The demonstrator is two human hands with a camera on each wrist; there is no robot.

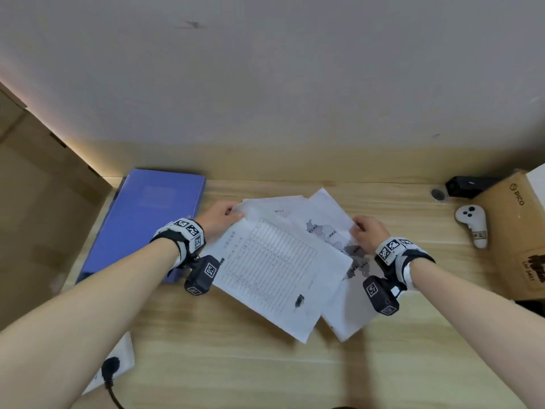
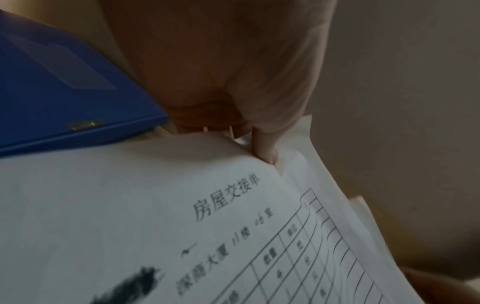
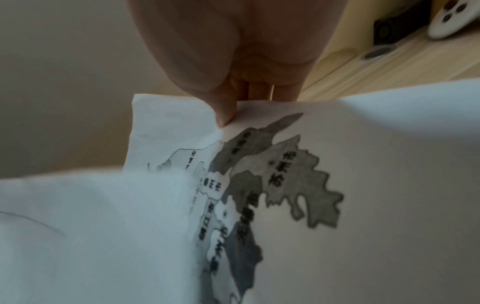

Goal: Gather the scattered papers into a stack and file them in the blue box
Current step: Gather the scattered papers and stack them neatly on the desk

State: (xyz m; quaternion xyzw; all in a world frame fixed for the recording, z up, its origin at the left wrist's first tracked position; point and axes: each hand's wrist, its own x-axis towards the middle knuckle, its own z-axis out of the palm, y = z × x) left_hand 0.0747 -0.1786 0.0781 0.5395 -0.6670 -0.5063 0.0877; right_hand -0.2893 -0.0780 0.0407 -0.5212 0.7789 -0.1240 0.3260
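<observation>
Several white papers lie overlapped and fanned on the wooden desk. On top is a sheet with a printed table [image 1: 274, 267] [image 2: 182, 216]; under it to the right is a sheet with a grey map [image 1: 333, 231] [image 3: 298, 174]. My left hand [image 1: 227, 215] [image 2: 265, 148] pinches the papers' far left corner, thumb on top. At the right edge my right hand [image 1: 364, 228] [image 3: 226, 115] pinches the map sheet, thumb on top and fingers beneath. The blue box [image 1: 144, 219] [image 2: 64, 86] lies flat and closed just left of the papers.
A cardboard box [image 1: 35, 208] stands at the left, another cardboard box [image 1: 519, 231] at the right. A white controller [image 1: 472, 222] [image 3: 451, 18] and a black device [image 1: 469, 185] lie at the back right. A power strip with a black plug [image 1: 112, 367] sits front left.
</observation>
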